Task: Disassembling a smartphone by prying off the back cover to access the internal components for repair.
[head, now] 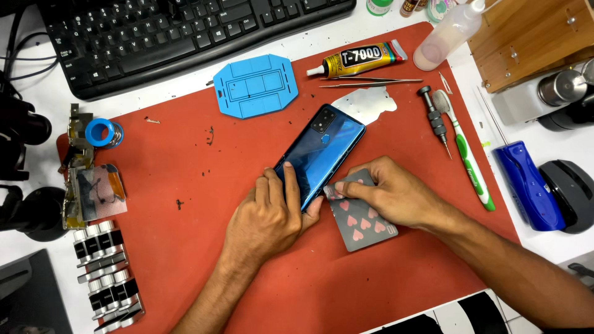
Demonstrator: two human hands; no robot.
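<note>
At nine o'clock on the red work mat (185,247), beside the desk edge, lie a blue tape roll (101,132) and a stripped phone frame (94,193). Toward the middle, the left hand (266,219) clamps the lower end of the blue smartphone (322,154), which lies face down, fingers curled over its edge. At three o'clock from it, the right hand (390,192) pinches a playing card (361,219), its corner pushed against the phone's side seam. The step in hand looks like prying off the back cover; the next move likely calls for sliding the card along the seam, kept shallow and flat. Tweezers (371,81) and a glue tube (359,59) lie at twelve o'clock.
</note>
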